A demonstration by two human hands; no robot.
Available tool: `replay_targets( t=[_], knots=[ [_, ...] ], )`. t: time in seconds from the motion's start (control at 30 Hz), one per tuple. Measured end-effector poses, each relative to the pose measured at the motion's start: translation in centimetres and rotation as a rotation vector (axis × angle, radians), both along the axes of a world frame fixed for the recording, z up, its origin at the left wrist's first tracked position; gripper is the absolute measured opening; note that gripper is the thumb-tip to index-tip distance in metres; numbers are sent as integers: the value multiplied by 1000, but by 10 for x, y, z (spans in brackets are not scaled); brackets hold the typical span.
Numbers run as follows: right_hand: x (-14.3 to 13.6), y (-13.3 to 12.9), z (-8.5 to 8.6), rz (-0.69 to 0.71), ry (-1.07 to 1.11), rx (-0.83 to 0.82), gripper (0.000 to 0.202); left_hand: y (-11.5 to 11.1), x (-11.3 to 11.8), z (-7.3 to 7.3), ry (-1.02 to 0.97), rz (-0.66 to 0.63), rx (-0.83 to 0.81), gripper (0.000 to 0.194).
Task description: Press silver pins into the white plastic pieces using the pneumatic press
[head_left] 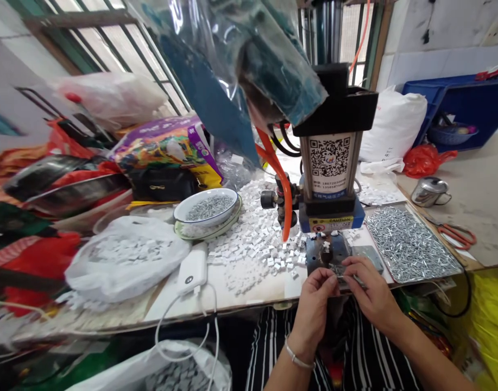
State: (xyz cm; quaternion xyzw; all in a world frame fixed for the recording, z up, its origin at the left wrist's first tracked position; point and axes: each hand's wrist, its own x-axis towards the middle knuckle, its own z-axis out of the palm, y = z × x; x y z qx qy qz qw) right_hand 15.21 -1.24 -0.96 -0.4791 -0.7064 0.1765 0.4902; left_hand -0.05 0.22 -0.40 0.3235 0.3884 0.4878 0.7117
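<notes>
My left hand (pixel 320 290), with a bracelet at the wrist, is closed in a pinch at the front edge of the press's dark metal base plate (pixel 316 252). Opposite it, my right hand (pixel 369 288) has its fingers bent and pressed together, the tips close to the left hand's. Whatever lies in the fingertips is too small to make out. Above both hands stands the pneumatic press (pixel 330 168), with a QR code label and a caution sticker. One small white plastic piece (pixel 326 246) shows on the dark fixture under the press head.
Many white plastic pieces (pixel 252 239) lie spread left of the press. A tray of metal pins (pixel 411 239) is on the right, near scissors (pixel 456 236) and a metal cup (pixel 430 191). Left are a bowl (pixel 183 213), a white power bank (pixel 192 271) and a plastic bag (pixel 81 271).
</notes>
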Motion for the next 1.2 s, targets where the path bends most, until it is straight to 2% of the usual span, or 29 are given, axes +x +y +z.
replay_targets(
  t=[0.4,0.63,0.73,0.8,0.87,0.93,1.0,1.07,1.2],
  knots=[
    [-2,4,2,55,-66,78,15,-2,-5,1,97,-8,65,26],
    [-8,2,-3,92,55,47,15,-5,-3,1,-102,-107,-18,32],
    [-10,1,-8,134,126,-19,14,-6,-3,0,-100,-122,-24,32],
    [-8,1,-12,148,171,-78,11,-4,-7,-3,16,-160,30,30],
    [-4,1,-15,140,200,-135,11,0,-17,-7,237,-156,125,26],
    [2,2,-17,106,227,-186,14,9,-33,-15,541,-32,228,18],
    [9,4,-19,69,253,-225,17,20,-51,-25,870,165,305,11],
    [14,5,-21,47,263,-253,19,30,-66,-36,1143,278,354,13],
    [11,6,-23,52,257,-285,22,42,-75,-52,1484,209,438,20]
  ],
)
